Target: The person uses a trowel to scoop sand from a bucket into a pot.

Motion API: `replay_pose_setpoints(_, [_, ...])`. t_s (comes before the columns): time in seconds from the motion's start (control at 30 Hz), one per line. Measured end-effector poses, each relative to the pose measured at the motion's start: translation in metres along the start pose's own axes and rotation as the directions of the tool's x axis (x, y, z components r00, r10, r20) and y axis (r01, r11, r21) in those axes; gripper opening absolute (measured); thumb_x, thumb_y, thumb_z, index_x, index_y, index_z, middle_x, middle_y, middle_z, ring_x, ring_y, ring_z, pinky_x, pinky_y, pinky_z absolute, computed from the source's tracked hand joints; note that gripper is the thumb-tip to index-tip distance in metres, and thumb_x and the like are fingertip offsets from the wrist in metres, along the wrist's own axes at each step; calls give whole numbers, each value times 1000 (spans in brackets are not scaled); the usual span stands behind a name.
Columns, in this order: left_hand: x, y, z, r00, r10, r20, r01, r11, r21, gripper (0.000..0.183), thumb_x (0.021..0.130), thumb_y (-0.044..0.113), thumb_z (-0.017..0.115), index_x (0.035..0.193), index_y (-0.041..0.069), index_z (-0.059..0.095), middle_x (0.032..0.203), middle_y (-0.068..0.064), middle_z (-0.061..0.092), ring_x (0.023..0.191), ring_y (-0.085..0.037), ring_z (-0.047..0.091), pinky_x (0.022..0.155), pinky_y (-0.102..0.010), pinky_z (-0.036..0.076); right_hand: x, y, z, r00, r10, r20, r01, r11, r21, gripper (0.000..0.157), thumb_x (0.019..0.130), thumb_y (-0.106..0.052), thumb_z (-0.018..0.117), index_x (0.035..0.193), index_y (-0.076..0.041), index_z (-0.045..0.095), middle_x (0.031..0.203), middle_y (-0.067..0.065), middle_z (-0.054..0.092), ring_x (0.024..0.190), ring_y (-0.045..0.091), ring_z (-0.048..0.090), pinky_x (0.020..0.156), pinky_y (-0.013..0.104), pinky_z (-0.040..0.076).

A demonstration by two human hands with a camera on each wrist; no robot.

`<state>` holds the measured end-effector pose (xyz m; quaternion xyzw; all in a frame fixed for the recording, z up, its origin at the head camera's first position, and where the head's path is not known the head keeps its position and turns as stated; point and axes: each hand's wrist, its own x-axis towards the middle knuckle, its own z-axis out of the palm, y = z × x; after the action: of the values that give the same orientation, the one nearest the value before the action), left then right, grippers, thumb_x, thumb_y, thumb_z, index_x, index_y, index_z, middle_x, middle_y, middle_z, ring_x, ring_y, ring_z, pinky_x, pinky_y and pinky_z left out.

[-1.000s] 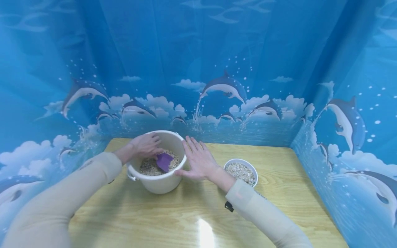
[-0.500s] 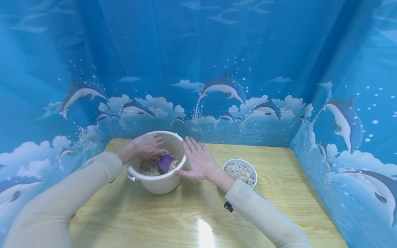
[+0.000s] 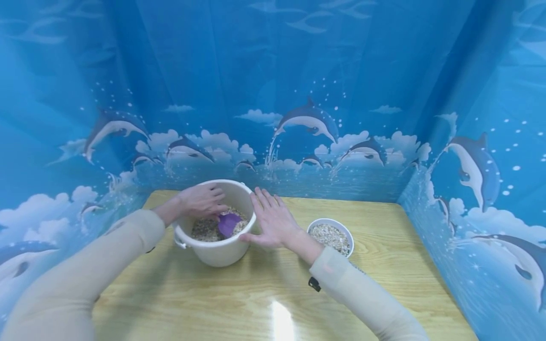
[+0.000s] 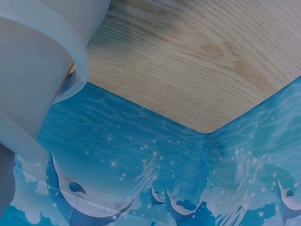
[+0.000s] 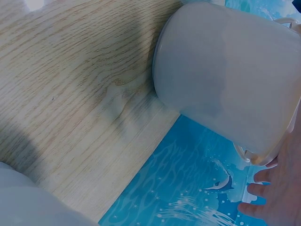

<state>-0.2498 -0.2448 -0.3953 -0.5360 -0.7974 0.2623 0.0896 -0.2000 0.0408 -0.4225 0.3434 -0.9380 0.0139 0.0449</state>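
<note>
In the head view, a white bucket (image 3: 222,255) holds a loose, light-brown flaky grain mix (image 3: 204,231). My left hand (image 3: 203,201) reaches over its left rim and grips a purple scoop (image 3: 228,224) at the handle end, which the fingers mostly hide. The scoop's blade lies among the flakes. Flat against the bucket's right rim rests my right hand (image 3: 275,219), fingers straight and spread. The right wrist view shows the right hand's fingers (image 5: 263,189) by the bucket's rim. In the left wrist view, the bucket (image 4: 28,70) fills the left edge; the scoop is out of sight.
Right of the bucket, a white bowl (image 3: 351,240) full of similar flakes stands on the wooden table (image 3: 222,303), partly behind the right forearm. A blue dolphin-print curtain (image 3: 273,57) encloses the table's back and sides. The bucket has a side handle lug (image 3: 181,243).
Inside the bucket, the purple scoop has shifted slightly to the right, and its blade has turned a little. The left hand moved slightly with it; the right hand stays at the rim.
</note>
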Motion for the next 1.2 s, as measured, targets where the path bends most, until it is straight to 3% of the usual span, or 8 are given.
replay_pose_setpoints(0.23, [-2,0,-1,999,-41,32,44,994,-98,36,102,54,59,116,22,65,106,-4,69,104,-24,63,96,-44,54,0,1,0,1000,2,1,-2,1000,-1,123,89,-92,40,169,-5,8,178,18,8,165,37,20,130,59,25])
replay_pose_setpoints(0.47, [-6,-1,-3,995,-75,62,82,989,-121,34,103,53,58,114,21,65,110,-5,70,108,-26,64,101,-47,54,0,1,0,1000,3,9,-3,1000,-8,122,89,-92,38,169,-6,6,178,18,7,165,37,20,130,59,24])
replay_pose_setpoints(0.73, [-10,-1,-11,990,-117,78,127,982,-141,34,103,53,58,112,21,63,109,-5,69,108,-26,63,99,-47,55,1,0,0,1000,6,13,-6,1000,-13,123,88,-93,38,169,-6,6,178,18,8,165,38,21,130,59,24])
replay_pose_setpoints(1.0, [-18,-6,-14,987,-144,65,152,977,-151,31,105,50,58,112,20,62,111,-7,69,109,-27,65,102,-51,55,1,1,2,1000,9,7,-9,1000,-12,124,87,-94,38,169,-7,7,178,17,8,165,36,20,130,58,24])
replay_pose_setpoints(1.2, [-29,-9,-15,986,-165,32,167,977,-135,28,104,49,61,108,20,61,104,-5,66,100,-25,62,94,-45,54,1,1,1,1000,8,8,-8,1000,9,124,88,-93,41,169,-6,7,178,17,8,165,36,18,130,59,24])
